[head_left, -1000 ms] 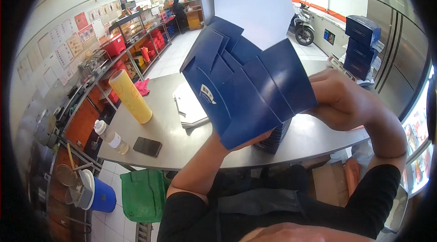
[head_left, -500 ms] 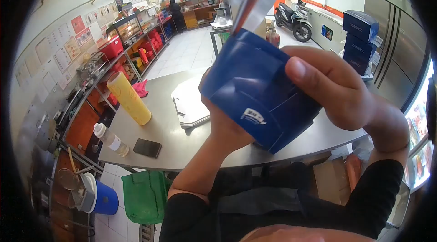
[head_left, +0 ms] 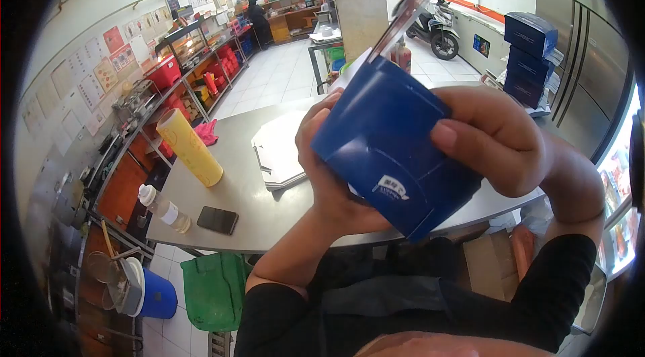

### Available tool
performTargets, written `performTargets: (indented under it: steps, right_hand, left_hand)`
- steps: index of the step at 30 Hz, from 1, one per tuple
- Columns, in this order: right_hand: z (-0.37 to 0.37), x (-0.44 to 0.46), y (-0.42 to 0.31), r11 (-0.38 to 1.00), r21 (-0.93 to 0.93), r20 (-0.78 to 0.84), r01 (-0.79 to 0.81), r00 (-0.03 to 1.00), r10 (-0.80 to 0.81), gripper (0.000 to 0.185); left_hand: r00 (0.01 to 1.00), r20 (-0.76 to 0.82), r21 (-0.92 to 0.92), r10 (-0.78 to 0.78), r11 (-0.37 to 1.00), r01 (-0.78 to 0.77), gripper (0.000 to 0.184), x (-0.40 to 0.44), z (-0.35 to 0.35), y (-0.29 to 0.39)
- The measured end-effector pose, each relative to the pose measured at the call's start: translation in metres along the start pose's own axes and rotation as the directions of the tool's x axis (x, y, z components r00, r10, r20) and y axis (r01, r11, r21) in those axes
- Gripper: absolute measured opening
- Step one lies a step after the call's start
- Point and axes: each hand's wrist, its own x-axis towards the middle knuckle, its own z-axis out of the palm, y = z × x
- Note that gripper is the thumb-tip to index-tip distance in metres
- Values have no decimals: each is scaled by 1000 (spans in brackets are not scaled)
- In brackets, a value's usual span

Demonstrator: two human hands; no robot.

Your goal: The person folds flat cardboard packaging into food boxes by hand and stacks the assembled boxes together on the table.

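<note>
Close in front of me is a glossy dark blue cardboard box [head_left: 386,135], partly folded and tilted, with a small white printed label on its side. A lighter flap [head_left: 416,11] sticks up from its far edge. My left hand [head_left: 336,182] is wrapped round the box from the left and underneath, its fingers partly hidden. At the right side, my right hand [head_left: 494,135] grips the box edge with the thumb on the outer face. Beyond my left hand, a stack of flat white card sheets [head_left: 279,152] lies on the steel table [head_left: 245,212].
On the table's left are a yellow roll [head_left: 189,149], a plastic bottle [head_left: 163,209] and a black phone [head_left: 217,220]. A green bin [head_left: 213,290] and a blue bucket [head_left: 158,293] stand below. Stacked blue boxes [head_left: 529,61] are at right. A person [head_left: 258,22] stands far back.
The box has shifted slightly right and down, with both hands moving along. Its upright flap has swung to the right and now appears more edge-on. My left fingers show more.
</note>
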Motion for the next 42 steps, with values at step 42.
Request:
performTargets:
  steps: [42]
  right_hand:
    - [-109, -75, 5, -10, -996, -60, -89, 747, -662, 41]
  left_hand:
    - [640, -316, -905, -700, 426, 19, 51, -56, -104, -42]
